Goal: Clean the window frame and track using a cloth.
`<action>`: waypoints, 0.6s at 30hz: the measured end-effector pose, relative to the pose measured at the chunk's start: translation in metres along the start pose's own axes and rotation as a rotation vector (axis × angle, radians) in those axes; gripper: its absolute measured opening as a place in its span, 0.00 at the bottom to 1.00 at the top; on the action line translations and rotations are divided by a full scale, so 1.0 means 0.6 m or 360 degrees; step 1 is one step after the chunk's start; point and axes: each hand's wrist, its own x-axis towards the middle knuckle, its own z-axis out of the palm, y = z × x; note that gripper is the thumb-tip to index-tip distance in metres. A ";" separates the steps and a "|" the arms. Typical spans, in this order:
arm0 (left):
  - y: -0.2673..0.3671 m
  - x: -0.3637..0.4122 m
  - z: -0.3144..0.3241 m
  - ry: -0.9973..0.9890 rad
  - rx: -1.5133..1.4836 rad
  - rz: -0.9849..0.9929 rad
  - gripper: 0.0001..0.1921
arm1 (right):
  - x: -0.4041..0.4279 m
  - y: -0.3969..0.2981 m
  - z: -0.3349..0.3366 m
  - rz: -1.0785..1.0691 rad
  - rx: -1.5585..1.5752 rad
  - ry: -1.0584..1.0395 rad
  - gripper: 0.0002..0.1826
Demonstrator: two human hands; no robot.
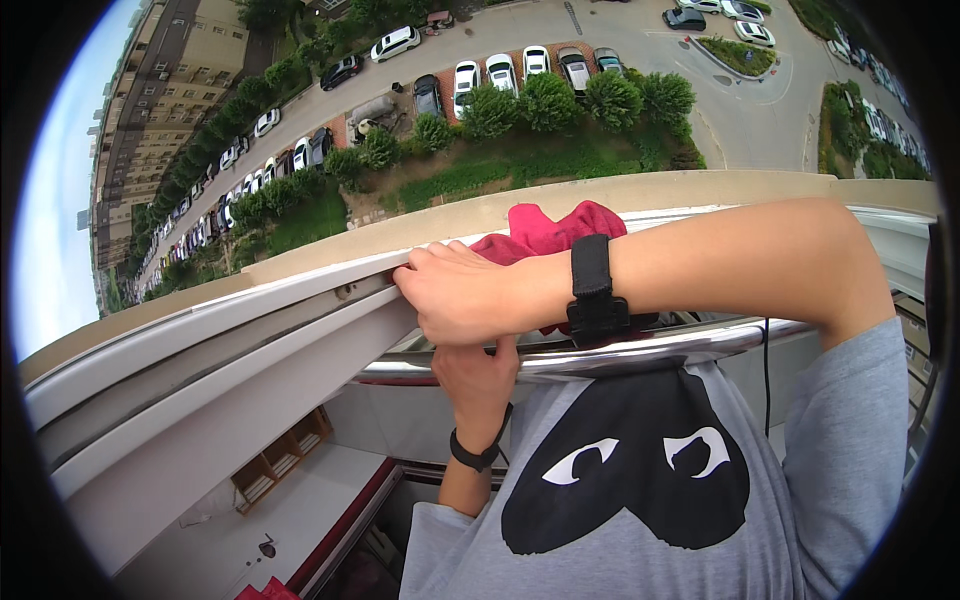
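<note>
My right hand [457,289] reaches across from the right and presses into the grooved track of a white window frame [225,360]. A crumpled red cloth [559,229] comes out from behind this hand and wrist, and a bit of red shows at the fingertips. The wrist bears a black strap. Just below, my left hand [476,367] is closed around a shiny metal rail [637,356], its thumb up; a black band circles that wrist. Its fingertips are hidden. The rail runs across in front of my grey T-shirt.
Beyond the frame lies a beige outer ledge [337,251], with a long drop to parked cars, trees and a road. A black cable [766,375] hangs from the rail. Indoors, at lower left, are a wooden shelf unit [281,461] and a dark red edge strip [341,529].
</note>
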 end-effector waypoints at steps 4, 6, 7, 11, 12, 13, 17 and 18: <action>-0.008 -0.009 -0.005 0.0030 -0.0023 0.0024 0.11 | -0.011 -0.017 -0.003 -0.0179 0.0094 0.0216 0.12; -0.011 -0.012 -0.001 0.0057 -0.0034 -0.0012 0.12 | -0.011 -0.010 0.010 -0.0220 0.0176 0.0329 0.13; -0.013 -0.013 0.002 0.0073 -0.0079 -0.0019 0.12 | -0.013 -0.004 0.018 -0.0250 0.0272 0.0441 0.13; -0.024 -0.019 0.005 0.0122 -0.0098 0.0001 0.15 | -0.036 -0.003 0.006 -0.0275 0.0368 0.0472 0.17; -0.019 -0.015 0.004 0.0142 -0.0099 -0.0005 0.15 | -0.047 -0.007 -0.009 -0.0407 0.0333 0.0493 0.19; -0.014 -0.011 0.002 0.0250 -0.0091 0.0113 0.15 | -0.054 -0.016 -0.019 -0.0432 0.0329 0.0470 0.19; -0.028 -0.019 0.011 0.0319 -0.0128 0.0247 0.16 | -0.058 -0.029 -0.033 -0.0674 0.0219 0.0599 0.23; -0.032 -0.025 0.013 0.0324 -0.0131 0.0256 0.16 | -0.046 -0.025 -0.028 -0.0727 0.0286 0.0657 0.23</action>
